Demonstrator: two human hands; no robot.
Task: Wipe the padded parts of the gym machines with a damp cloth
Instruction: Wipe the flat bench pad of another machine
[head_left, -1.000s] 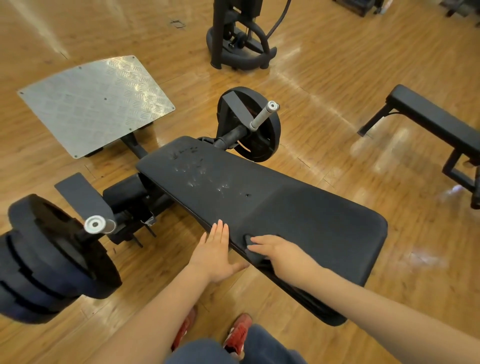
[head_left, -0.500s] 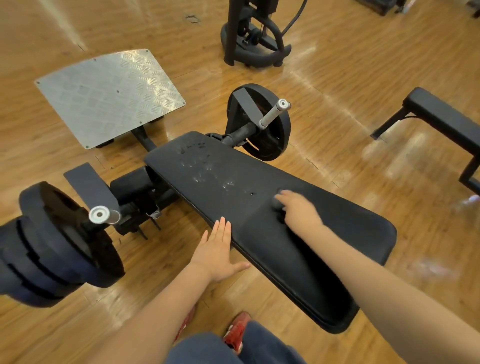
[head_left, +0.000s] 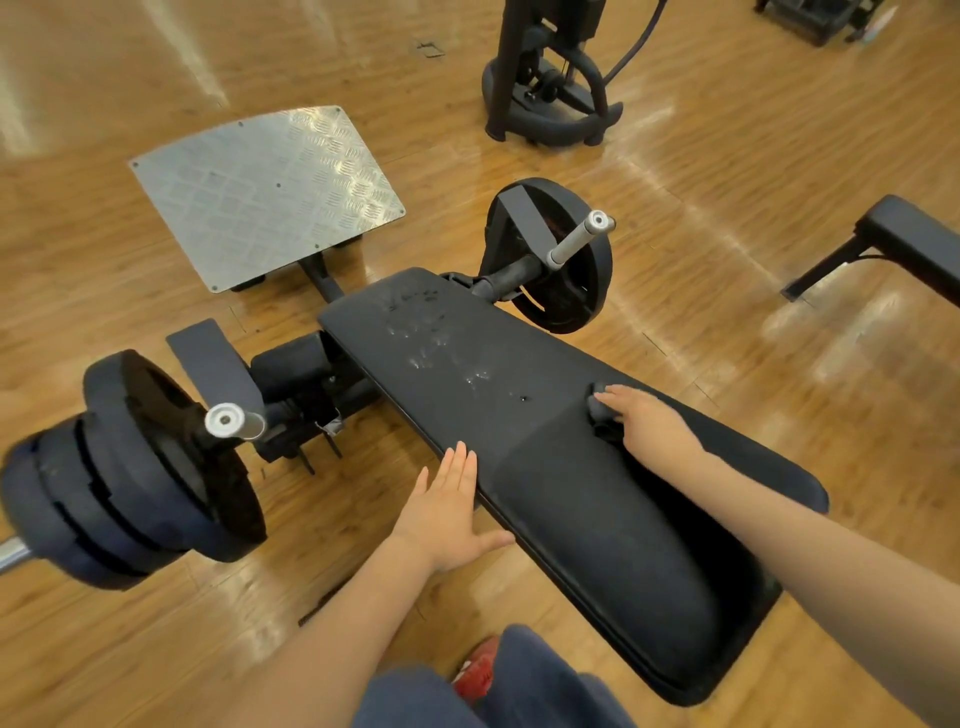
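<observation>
Wiping the black pad (head_left: 545, 426)

Right hand (head_left: 649, 428) presses a dark cloth (head_left: 602, 413) mid-pad, fingers curled over it; left hand (head_left: 447, 512) flat, fingers straight, at the pad's near edge.

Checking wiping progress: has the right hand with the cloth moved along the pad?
Yes. The right hand pushed the cloth across the pad, away from the left-hand edge.
</observation>
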